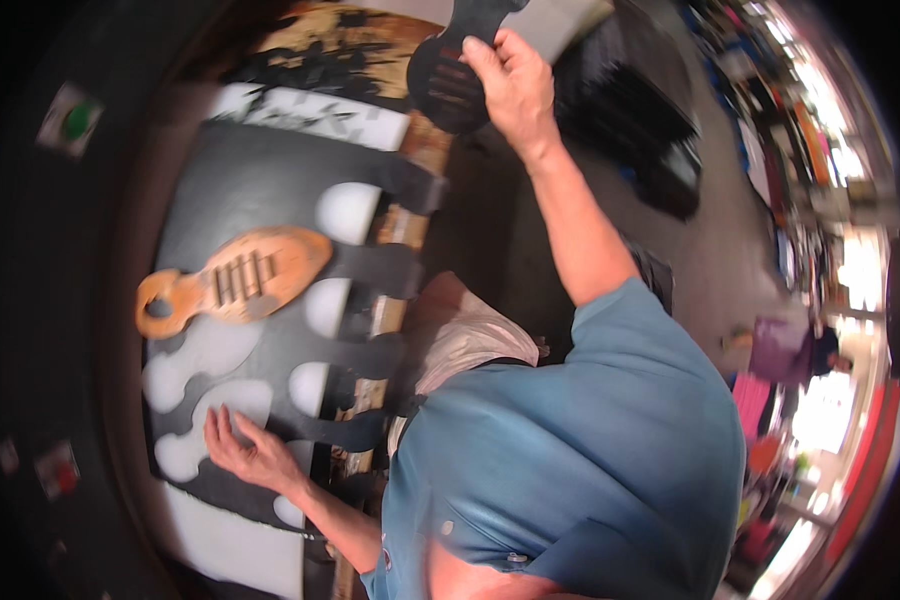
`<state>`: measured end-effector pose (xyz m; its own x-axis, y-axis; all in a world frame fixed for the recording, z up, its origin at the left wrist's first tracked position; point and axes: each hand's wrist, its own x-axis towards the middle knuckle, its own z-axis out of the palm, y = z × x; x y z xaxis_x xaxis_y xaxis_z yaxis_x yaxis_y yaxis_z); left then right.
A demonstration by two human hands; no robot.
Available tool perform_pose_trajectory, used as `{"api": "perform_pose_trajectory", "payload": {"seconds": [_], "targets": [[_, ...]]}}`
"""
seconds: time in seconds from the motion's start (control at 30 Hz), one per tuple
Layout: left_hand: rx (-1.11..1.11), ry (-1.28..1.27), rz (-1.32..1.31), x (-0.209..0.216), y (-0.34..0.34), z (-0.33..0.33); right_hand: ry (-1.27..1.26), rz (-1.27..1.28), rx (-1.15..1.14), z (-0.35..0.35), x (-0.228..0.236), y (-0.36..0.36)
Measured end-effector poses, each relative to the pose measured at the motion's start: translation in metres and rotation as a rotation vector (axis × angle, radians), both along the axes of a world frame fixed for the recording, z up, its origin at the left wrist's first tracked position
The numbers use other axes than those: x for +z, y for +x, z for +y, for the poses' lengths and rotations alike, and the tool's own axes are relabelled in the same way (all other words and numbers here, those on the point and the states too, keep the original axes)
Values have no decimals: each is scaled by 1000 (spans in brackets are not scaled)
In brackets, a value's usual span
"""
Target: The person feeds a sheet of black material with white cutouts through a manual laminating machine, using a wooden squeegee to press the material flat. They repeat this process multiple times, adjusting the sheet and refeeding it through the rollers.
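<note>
My right hand [510, 90], raised at the top, grips a black paddle-shaped cut piece [448, 85] with several slots, thumb on its face. My left hand [247, 452] hovers over or rests on the black sheet's lower part; I cannot tell which. Its fingers are apart and hold nothing. The black sheet [260, 165] lies on a white surface, which shows pale through paddle-shaped openings beside my left hand. On the sheet lies a tan wooden paddle-shaped form [280, 255] with a round hole at its narrow end and several dark slots.
Dark machine framing [30, 250] runs along the left, with a green button [77, 120] and a red one [60, 468]. A stack of black sheets [625, 80] stands at the upper right. Another person [825, 350] is blurred at the far right, near a purple panel [778, 350].
</note>
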<state>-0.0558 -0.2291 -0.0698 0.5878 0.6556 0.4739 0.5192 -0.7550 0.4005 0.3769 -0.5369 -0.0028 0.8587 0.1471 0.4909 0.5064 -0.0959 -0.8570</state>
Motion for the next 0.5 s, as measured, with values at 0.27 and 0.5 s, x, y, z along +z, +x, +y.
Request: {"api": "perform_pose_trajectory", "payload": {"seconds": [0.27, 0.5], "targets": [[-93, 142, 215, 1, 8, 21, -142, 710, -292, -130, -162, -200], [-81, 146, 278, -9, 36, 33, 270, 1189, -707, -228, -246, -295]]}}
